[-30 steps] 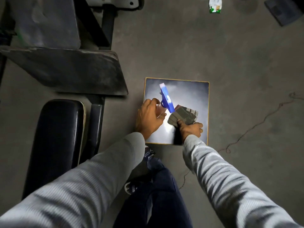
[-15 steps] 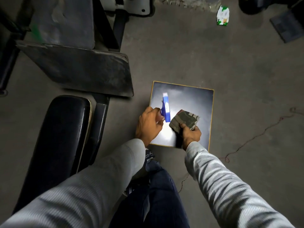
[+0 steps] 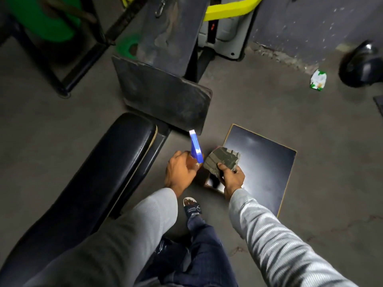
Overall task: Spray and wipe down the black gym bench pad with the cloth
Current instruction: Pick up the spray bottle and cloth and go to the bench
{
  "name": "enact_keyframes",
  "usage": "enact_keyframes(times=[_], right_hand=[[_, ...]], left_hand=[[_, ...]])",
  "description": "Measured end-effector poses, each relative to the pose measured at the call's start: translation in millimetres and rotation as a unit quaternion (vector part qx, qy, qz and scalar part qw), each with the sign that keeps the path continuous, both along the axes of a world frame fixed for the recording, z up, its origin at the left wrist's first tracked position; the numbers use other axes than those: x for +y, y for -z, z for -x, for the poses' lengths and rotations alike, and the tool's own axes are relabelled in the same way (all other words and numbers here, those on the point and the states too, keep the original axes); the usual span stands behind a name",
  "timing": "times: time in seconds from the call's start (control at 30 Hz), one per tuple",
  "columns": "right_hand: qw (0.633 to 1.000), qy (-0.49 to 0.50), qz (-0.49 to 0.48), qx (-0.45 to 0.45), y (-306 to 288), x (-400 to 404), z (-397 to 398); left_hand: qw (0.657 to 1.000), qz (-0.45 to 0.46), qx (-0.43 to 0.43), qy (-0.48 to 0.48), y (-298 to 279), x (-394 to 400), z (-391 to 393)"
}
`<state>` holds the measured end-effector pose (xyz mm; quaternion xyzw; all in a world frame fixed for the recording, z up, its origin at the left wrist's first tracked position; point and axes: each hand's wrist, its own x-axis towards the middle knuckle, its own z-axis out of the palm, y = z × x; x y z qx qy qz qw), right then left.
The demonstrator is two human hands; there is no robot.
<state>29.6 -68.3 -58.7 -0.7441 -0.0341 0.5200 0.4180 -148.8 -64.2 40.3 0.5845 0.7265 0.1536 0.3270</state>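
The left hand point(image 3: 179, 172) was curled around the body of a spray bottle point(image 3: 195, 149), fingers wrapped on it, with the blue trigger head and white nozzle tip rising above the knuckles and pointing up and away toward the bench. The right hand point(image 3: 230, 176) pinched a folded cloth point(image 3: 221, 161), thumb on top and fingers beneath; the cloth was a grey-green, patterned wad held just beside the bottle, the 2 nearly touching. Both hands were held above the floor point(image 3: 269, 104), over the near left corner of a square dark board point(image 3: 263, 162) with a light edge that lay flat on the floor. Both forearms wore grey ribbed sleeves point(image 3: 275, 241). Below the hands, a foot in a sandal point(image 3: 191, 207) stood on the floor, with a dark blue trouser leg behind it. To the left of the hands, the black gym bench pad point(image 3: 99, 175) ran diagonally from lower left to upper centre, glossy and apart from both hands. Beyond its far end sat a worn dark backrest pad point(image 3: 165, 96). A green-and-white wrapper point(image 3: 318, 79) lay on the floor at the far right.
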Motion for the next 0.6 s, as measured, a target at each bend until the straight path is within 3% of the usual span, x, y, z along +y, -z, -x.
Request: enact_keyframes(times=[0.23, 0.6], right_hand=[[0.983, -0.177, -0.032, -0.043, -34, -1, 79], [0.917, -0.395, -0.053, -0.024, -67, -36, 245]], left_hand=[[0.991, -0.019, 0.001, -0.132, -35, -49, 86], [0.938, -0.054, 0.005, -0.342, -57, -169, 226]])
